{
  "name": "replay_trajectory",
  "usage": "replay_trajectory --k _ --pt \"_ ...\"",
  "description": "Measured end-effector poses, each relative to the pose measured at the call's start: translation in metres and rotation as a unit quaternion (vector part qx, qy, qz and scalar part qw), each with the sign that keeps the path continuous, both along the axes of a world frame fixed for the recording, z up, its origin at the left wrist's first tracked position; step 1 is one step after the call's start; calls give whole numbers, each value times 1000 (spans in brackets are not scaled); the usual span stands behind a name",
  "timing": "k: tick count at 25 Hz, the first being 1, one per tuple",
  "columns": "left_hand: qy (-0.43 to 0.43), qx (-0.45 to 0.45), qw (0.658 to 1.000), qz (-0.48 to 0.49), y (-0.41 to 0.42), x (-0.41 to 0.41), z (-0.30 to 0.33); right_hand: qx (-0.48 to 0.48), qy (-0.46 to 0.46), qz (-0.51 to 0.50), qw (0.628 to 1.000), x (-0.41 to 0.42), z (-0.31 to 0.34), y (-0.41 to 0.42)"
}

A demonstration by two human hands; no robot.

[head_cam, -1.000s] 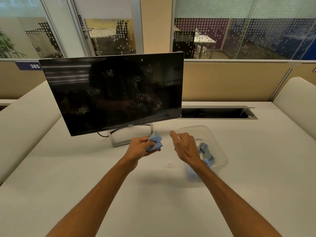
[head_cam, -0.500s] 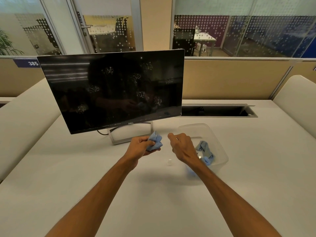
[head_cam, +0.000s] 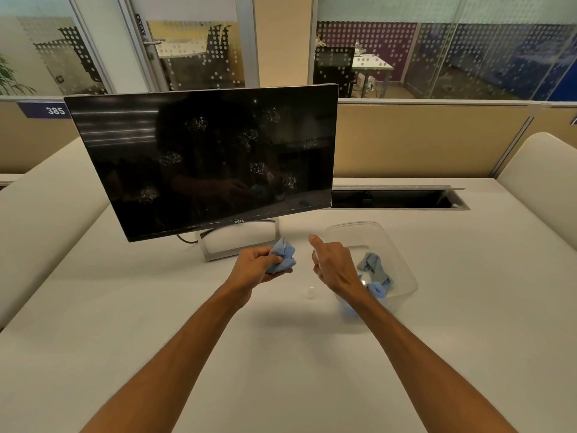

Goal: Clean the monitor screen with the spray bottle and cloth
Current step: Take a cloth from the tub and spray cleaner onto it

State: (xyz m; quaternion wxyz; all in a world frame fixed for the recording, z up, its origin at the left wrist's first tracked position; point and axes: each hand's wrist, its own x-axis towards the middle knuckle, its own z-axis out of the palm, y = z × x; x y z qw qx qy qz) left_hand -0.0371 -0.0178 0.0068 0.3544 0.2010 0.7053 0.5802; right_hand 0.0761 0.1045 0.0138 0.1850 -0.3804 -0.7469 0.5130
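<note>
The black Dell monitor (head_cam: 203,164) stands at the back left of the white desk, its screen dotted with spray droplets. My left hand (head_cam: 257,265) is closed around a crumpled blue cloth (head_cam: 284,256) just in front of the monitor's foot. My right hand (head_cam: 334,265) is a short way to the right of the cloth, wrapped around a small pale spray bottle (head_cam: 314,255) that it almost fully hides. Its index finger is raised above the bottle's top. A small clear cap (head_cam: 310,290) lies on the desk below the two hands.
A clear plastic tub (head_cam: 402,267) sits right of my right hand with blue and grey cloths (head_cam: 374,271) inside. An open cable tray slot (head_cam: 393,198) runs along the desk's back edge. Cream padded dividers flank the desk on both sides.
Both hands stay almost in place in front of the monitor. My right index finger has lifted a little off the bottle's top.
</note>
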Motion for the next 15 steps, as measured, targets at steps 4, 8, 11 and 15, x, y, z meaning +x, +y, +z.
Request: replay_trajectory --k 4,8,11,15 --pt "-1 3 1000 -6 -5 1 2 -34 54 2 998 14 4 -7" --pt "-4 7 1000 -7 -11 4 1 -49 54 3 997 37 7 -28" --pt "-10 9 1000 -8 -13 5 -2 -84 71 -42 993 44 -5 -35" --pt "-7 -2 1000 -9 -13 6 -5 -83 78 -49 992 40 -30 -45"
